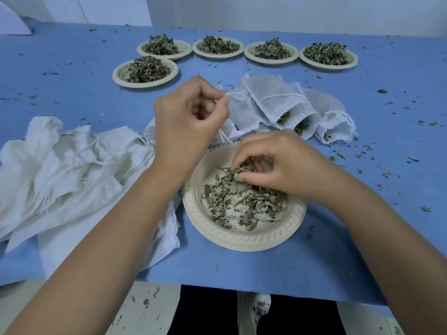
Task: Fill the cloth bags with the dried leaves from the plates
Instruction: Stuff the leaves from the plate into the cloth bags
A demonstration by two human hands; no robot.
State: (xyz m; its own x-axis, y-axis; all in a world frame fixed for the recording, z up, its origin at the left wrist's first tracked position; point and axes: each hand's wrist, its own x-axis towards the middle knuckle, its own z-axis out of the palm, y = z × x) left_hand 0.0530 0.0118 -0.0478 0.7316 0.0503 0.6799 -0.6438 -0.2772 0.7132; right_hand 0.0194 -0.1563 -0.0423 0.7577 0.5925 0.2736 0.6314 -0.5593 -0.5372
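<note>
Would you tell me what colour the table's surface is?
The table surface is blue, clearest in the head view.

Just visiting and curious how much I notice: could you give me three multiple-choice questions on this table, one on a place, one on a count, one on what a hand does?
1. The heap of limp white cloth bags lies where from the near round beige paper plate? A left B right C on it
2. How many far beige plates heaped with dried green leaves stand on the blue table? A three B five C seven
3. The right hand is: A lying flat B pinching leaves on the near plate C holding a cup
Answers: 1 A, the heap covers the table's left side. 2 B, four in a row, one in front. 3 B, its fingers curl round leaves.
</note>
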